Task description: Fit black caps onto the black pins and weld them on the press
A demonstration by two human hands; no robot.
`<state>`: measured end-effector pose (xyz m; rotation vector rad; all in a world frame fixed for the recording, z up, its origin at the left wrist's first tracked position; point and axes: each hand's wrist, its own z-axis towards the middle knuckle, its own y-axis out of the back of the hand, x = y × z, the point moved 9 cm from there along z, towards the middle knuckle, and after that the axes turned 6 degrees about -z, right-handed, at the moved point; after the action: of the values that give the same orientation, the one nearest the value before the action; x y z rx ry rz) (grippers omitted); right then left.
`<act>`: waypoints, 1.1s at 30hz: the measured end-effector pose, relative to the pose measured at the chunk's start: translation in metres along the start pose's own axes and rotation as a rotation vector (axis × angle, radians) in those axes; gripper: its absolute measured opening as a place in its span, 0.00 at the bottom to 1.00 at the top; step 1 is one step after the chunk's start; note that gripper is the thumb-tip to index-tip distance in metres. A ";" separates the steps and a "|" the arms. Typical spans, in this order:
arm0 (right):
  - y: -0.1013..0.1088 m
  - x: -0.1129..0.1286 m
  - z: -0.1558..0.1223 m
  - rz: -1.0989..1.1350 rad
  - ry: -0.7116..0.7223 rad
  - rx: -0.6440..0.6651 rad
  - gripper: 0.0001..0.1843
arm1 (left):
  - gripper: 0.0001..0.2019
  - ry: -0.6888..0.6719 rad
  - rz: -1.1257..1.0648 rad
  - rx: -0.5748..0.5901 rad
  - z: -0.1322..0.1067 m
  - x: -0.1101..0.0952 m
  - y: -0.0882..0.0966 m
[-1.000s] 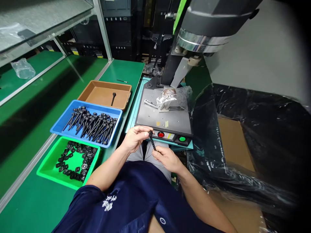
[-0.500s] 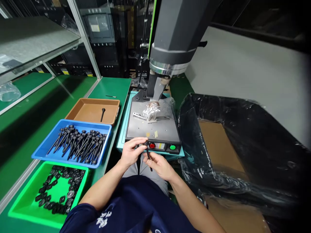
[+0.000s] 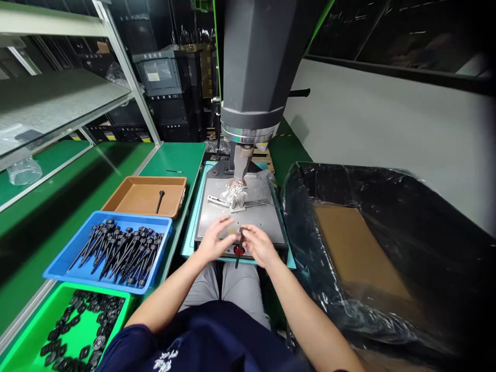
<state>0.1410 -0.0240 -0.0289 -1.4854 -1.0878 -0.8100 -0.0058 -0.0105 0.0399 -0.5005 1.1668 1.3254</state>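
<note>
My right hand [image 3: 259, 247] pinches a slim black pin [image 3: 239, 248] near its top end and holds it upright over the front edge of the grey machine plate [image 3: 263, 219]. My left hand [image 3: 214, 239] hovers just left of the pin with its fingers blurred by motion; whether they touch the pin is unclear. Both hands cover the red button [image 3: 238, 251] at the front of the machine. A small fixture wrapped in clear film [image 3: 232, 192] sits on the plate under the press horn [image 3: 242, 157].
A blue tray [image 3: 62, 263] holds several black pins, a green tray [image 3: 27, 343] holds black rings, and a brown tray [image 3: 134, 199] holds one pin. The grey press head [image 3: 251, 62] towers above. A cardboard box lined with black plastic [image 3: 349, 248] stands to the right.
Both hands have moved forward with the pin, from in front of the button panel to over the plate's front edge. My view has tilted upward.
</note>
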 end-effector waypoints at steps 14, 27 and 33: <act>0.001 0.048 0.115 -0.433 0.435 -0.200 0.19 | 0.46 0.292 -0.608 -0.311 0.112 0.064 0.031; 0.020 0.111 0.109 -0.656 0.617 -0.457 0.18 | 0.30 0.284 -0.502 -0.233 0.142 0.051 0.015; 0.012 0.110 0.136 -0.614 0.589 -0.358 0.16 | 0.35 0.240 -0.539 -0.233 0.143 0.047 0.015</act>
<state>0.1825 0.1312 0.0408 -1.0594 -0.9683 -1.8186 0.0243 0.1359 0.0606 -1.0850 0.9750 0.9476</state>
